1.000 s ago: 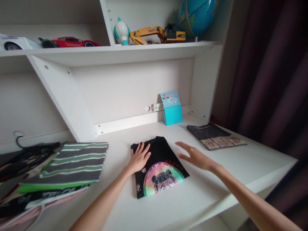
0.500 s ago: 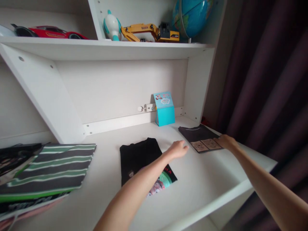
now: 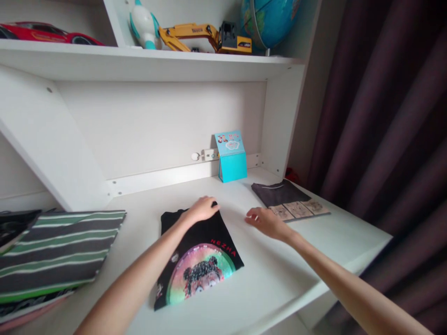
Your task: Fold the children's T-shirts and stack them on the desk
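A folded black T-shirt (image 3: 195, 237) lies flat on the white desk, with a round colourful print and red letters on its front. My left hand (image 3: 202, 208) is at the shirt's far right corner, its fingers closed on the dark fabric there. Between the two shirts hovers my right hand (image 3: 267, 222), fingers loosely bent and apart, nothing held. Just beyond it is a folded dark grey T-shirt (image 3: 284, 194) with a row of beige printed panels, partly covered by that hand.
A pile of clothes topped by a green-and-grey striped piece (image 3: 70, 242) lies at the left. A turquoise desk calendar (image 3: 233, 166) stands by the back panel. The shelf (image 3: 167, 65) above holds a toy excavator (image 3: 206, 37), a globe (image 3: 270, 23) and a red toy car (image 3: 49, 33).
My left hand has moved left from beside the grey T-shirt to the black one's corner. My right hand has left the grey T-shirt's right edge and come leftward. The view has shifted slightly.
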A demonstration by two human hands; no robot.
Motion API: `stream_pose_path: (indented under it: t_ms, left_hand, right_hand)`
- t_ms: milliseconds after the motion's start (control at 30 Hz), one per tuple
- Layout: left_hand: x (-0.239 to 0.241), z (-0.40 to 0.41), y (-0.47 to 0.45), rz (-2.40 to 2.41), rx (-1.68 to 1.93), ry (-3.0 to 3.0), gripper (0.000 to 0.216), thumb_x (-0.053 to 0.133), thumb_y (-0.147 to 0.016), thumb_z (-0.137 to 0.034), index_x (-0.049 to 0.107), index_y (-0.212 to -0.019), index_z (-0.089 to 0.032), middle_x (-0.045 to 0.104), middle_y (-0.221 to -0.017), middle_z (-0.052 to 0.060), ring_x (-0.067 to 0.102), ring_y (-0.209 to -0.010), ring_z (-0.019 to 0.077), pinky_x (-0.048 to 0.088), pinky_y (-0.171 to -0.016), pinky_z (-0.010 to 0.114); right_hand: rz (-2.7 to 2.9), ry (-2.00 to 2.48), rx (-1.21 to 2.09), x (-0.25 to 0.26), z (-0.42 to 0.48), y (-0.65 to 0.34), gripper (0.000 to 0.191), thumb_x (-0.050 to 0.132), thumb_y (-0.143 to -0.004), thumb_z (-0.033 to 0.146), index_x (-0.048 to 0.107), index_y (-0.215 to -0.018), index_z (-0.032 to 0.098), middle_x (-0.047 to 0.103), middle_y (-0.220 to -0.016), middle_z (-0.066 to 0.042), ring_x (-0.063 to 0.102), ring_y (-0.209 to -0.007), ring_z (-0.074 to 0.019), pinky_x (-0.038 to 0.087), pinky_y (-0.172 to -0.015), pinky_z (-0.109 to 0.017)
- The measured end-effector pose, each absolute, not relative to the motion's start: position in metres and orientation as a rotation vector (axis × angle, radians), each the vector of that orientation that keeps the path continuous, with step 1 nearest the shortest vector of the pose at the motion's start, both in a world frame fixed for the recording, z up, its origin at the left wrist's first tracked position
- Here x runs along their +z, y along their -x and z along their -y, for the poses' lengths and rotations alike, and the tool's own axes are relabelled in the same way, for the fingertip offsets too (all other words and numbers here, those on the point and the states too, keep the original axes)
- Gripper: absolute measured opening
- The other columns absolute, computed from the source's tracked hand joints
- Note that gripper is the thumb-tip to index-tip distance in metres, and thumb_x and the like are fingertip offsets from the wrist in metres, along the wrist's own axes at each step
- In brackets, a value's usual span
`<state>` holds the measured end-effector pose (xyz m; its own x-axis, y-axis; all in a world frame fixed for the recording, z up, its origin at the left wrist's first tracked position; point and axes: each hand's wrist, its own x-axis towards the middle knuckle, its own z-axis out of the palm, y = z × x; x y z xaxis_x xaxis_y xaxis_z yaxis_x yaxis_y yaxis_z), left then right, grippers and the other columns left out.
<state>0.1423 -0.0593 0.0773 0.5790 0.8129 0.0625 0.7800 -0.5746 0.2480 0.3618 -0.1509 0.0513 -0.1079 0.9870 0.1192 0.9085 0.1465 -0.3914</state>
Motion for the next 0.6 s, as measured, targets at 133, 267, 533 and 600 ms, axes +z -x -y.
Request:
stream_pose_path:
  t_ms: [133, 267, 533, 600]
  left_hand:
    - [0.074, 0.081, -0.033, -1.917, 0.102, -2.49, 0.038, 0.044, -0.081, -0.042, 0.06, -0.098, -0.012, 0.062, -0.104, 0.017, 0.055, -0.101, 0.0307, 0.041, -0.085, 0.037]
    - [0.053, 0.131, 0.013, -1.838, 0.157, -2.311, 0.034, 0.047, -0.077, -0.044, 0.061, -0.093, -0.017, 0.066, -0.093, 0.011, 0.058, -0.096, 0.0305, 0.042, -0.082, 0.036]
    - [0.046, 0.165, -0.021, -1.479, 0.649, -1.766, 0.053, 0.053, -0.075, -0.032, 0.04, -0.126, -0.023, 0.061, -0.103, 0.004, 0.061, -0.086, 0.0188, 0.048, -0.074, 0.029]
    - [0.054, 0.163, -0.046, -1.337, 0.67, -1.609, 0.05, 0.052, -0.076, -0.024, 0.042, -0.125, -0.022, 0.058, -0.107, 0.004, 0.061, -0.08, 0.0151, 0.048, -0.069, 0.025]
  right_hand:
    - [2.234, 1.832, 0.362, 0.052, 0.147, -0.291, 0.035, 0.048, -0.082, 0.043, 0.061, -0.094, 0.013, 0.062, -0.099, -0.014, 0.059, -0.087, -0.0225, 0.042, -0.072, -0.029]
    - [2.253, 1.791, 0.409, 0.049, 0.141, -0.256, 0.037, 0.054, -0.076, 0.035, 0.056, -0.104, 0.011, 0.062, -0.101, -0.015, 0.059, -0.092, -0.0256, 0.042, -0.072, -0.03]
    - [2.162, 1.686, 0.469, 0.052, 0.15, -0.274, 0.027, 0.042, -0.082, 0.024, 0.051, -0.105, 0.014, 0.064, -0.097, -0.009, 0.06, -0.088, -0.0188, 0.042, -0.074, -0.026]
    - [2.078, 1.648, 0.434, 0.054, 0.148, -0.297, 0.031, 0.043, -0.081, 0.021, 0.048, -0.111, 0.014, 0.064, -0.1, -0.009, 0.059, -0.092, -0.0191, 0.042, -0.078, -0.026]
